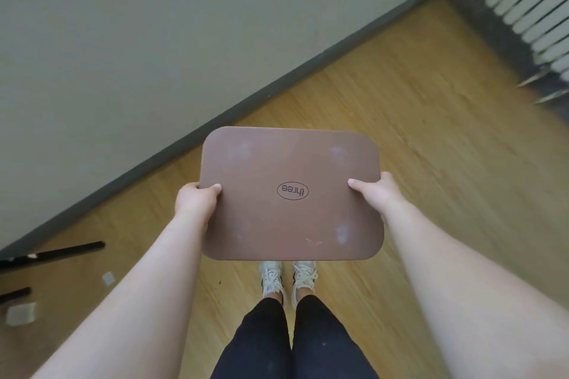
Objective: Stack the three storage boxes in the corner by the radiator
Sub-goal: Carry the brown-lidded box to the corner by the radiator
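A flat-topped brown storage box with rounded corners [291, 194] is held out in front of the body, clear of the light wood-plank floor [385, 95]. Only the lid is seen from above, so the box's depth can't really be judged. The left hand [197, 198] is clamped on the left edge, thumb laid on top, and the right hand [377, 191] is clamped on the right edge the same way, so the hands are kept apart by the width of the box. Right between the two thumbs a small oval logo reading "three" [292, 191] is printed, upside down from this angle. A few pale scuffs are spotted on the lid too. Below the near edge of the box, a pair of white laced sneakers [288, 278] is seen on the floor. Far beyond the right hand, a white ribbed radiator [535, 0] is mounted on the wall, a bit blurred. Out past the left hand, black rods [52, 254] are lying on the floor
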Available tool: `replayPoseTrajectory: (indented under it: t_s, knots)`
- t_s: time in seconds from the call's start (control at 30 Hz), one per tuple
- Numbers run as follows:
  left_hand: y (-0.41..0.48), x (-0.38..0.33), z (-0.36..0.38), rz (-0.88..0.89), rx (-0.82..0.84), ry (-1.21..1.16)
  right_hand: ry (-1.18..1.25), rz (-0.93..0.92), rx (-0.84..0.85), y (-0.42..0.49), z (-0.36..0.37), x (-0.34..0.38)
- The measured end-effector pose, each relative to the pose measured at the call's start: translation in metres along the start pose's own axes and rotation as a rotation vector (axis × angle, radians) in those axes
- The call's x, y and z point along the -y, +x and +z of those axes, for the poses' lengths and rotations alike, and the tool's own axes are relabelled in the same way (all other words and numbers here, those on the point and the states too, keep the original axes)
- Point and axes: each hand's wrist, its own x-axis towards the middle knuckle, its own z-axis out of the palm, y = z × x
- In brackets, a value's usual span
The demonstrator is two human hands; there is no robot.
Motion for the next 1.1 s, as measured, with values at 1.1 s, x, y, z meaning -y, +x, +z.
replayPoseTrajectory:
  t_s: [1.1]
  knots:
    - [-0.124, -0.271, 0.252, 0.36, 0.187, 0.304, 0.113, 0.009, -0.215, 0.094, -0.338, 0.047]
